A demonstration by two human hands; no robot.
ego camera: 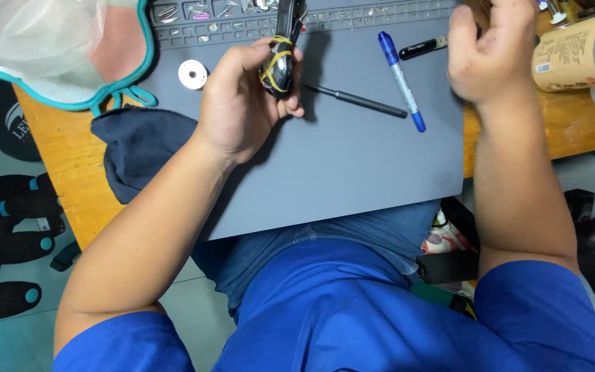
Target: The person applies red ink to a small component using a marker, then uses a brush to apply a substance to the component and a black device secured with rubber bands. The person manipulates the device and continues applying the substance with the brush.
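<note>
Left hand [242, 103]: fingers curled in a closed grip around a small black device [278, 65] bound with yellow bands, held just above the grey mat [352, 172]; the device's dark upper end reaches toward 12 o'clock, over the mat's tray strip.

Right hand [487, 48]: raised at 3 o'clock of the left hand, well apart from it, fingers bent inward at the far edge of the mat; whether its grip pinches anything cannot be told, since the fingertips are blurred and partly cut off.

Between the hands: a thin black rod [356, 100] lying on the mat, just beside the left fingers at 3 o'clock; beyond it a blue pen [401, 79], slanted, and a black marker [423, 47] near the right hand.

At 9 o'clock of the device: a white ring [193, 74] on the mat. Further out: a dark cloth [136, 148] on the wooden desk [56, 158], a plastic bag [43, 41] at 10 o'clock, and a tan can [573, 52] at the right edge.
</note>
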